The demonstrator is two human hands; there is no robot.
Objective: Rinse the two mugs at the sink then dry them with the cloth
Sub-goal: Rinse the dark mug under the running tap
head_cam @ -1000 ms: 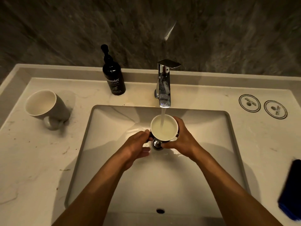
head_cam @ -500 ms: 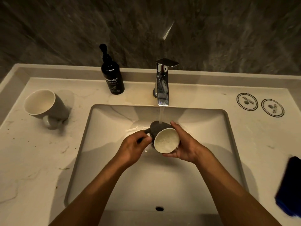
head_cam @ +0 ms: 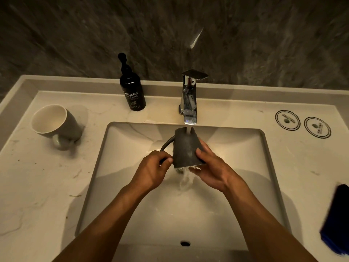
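Head view: dark mug (head_cam: 186, 148) inverted under faucet (head_cam: 189, 103) stream, over sink (head_cam: 264, 167). Left hand (head_cam: 153, 171) pinching handle; right hand (head_cam: 213, 171) gripping wall. Second mug (head_cam: 56, 125) lying on counter, left. Cloth (head_cam: 338, 220) at right edge. Probably wet, slippery, breakable ceramic; best held by handle.

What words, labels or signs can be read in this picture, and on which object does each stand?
"Dunster": soap bottle, large white letters.
"hand wash": same bottle, just below.
Small print lower on the bottle's label: too small to read.
Two round stickers on the countertop: text too blurred to read.
Mugs, faucet, cloth: no text visible.
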